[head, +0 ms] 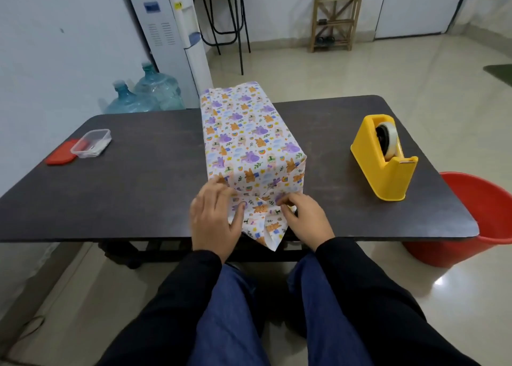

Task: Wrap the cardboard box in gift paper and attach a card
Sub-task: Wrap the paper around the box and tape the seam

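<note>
Gift paper (249,144) hides the box entirely — right hand (307,218) pinches the paper.

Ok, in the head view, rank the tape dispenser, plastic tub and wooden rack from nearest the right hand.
1. Tape dispenser, on the table, to the right of the right hand.
2. Plastic tub, far left on the table.
3. Wooden rack, across the room.

Glossy cream tiled floor (360,69); plain white walls (55,47); dark brown rectangular table (138,193) at centre; tall white water dispenser (171,33) and two blue plastic water jugs (158,88) far left; slatted wooden rack (336,13) far; red plastic bucket (487,221) right
</note>
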